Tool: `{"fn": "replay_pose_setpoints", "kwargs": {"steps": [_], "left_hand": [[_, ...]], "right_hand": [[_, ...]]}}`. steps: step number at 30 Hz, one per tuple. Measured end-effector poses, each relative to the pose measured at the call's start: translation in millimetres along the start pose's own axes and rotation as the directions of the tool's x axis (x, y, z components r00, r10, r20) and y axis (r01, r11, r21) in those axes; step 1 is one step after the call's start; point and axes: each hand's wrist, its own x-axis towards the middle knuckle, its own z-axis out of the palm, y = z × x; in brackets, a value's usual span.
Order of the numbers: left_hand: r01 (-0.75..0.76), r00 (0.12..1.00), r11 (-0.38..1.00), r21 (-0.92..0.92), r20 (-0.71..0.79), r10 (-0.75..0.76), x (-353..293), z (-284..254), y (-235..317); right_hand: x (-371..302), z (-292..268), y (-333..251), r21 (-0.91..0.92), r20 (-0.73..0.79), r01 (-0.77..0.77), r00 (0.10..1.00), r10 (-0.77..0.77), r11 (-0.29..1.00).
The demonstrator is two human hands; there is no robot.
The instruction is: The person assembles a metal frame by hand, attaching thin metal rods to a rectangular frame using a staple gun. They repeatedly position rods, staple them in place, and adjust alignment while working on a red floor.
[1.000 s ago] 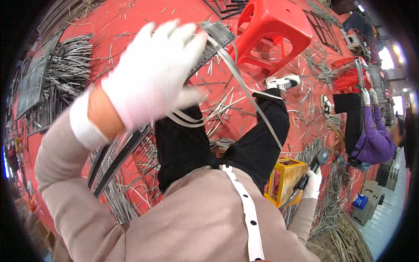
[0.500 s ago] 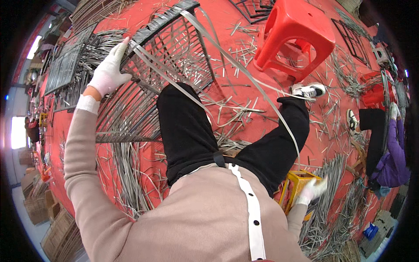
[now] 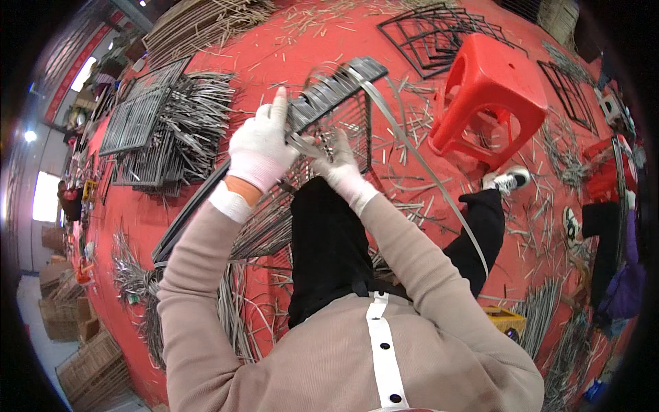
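Strip-wrapped frame (image 3: 331, 99) sits just off 12 o'clock of the view, tilted, its top bar slanting up to the right, slatted body dropping toward your left leg. A long grey strip (image 3: 391, 121) runs from the bar's upper end, down past 2 o'clock toward your right leg. Your left hand (image 3: 259, 150) is at 10, at the bar's lower end, pointing finger straight along it; can't tell if thumb and the other fingers pinch a strip. Your right hand (image 3: 345, 175), just above center, has its fingers part bent, near a short strip piece between both hands; slight blur, so can't tell if it grips. To do this well, I'd brace the bar with the left, let the right handle the strip, keep it flat and untwisted, and pull evenly; the slack length could snag on your leg or shoe. Farther out: red stool (image 3: 504, 77) at 2, black frames (image 3: 427, 71) at 1, slatted panel (image 3: 139, 113) on a strip pile at 10, loose strips (image 3: 237, 312) at 7, yellow crate (image 3: 506, 320) at 4, co-worker's purple sleeve (image 3: 623, 288) past 3.
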Motion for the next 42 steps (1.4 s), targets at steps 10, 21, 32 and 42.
{"fn": "replay_pose_setpoints", "kwargs": {"steps": [10,21,32,42], "left_hand": [[-0.791,0.601,0.608,-0.066,-0.276,0.751,30,-6,33],[-0.738,0.675,0.660,-0.141,-0.186,0.714,29,1,71],[-0.862,0.410,0.250,-0.441,-0.315,0.856,65,-26,142],[-0.216,0.946,0.263,-0.940,-0.135,0.294,166,-180,-50]], "right_hand": [[-67,-77,-92,-0.761,-0.123,0.429,0.641,-0.758,0.486],[-59,-132,-122,0.272,0.227,-0.344,0.931,0.287,0.899],[-141,-140,-223,-0.705,-0.138,0.126,0.941,-0.309,0.698],[-41,36,-261,-0.477,0.726,0.844,0.536,-0.431,0.247]]}}
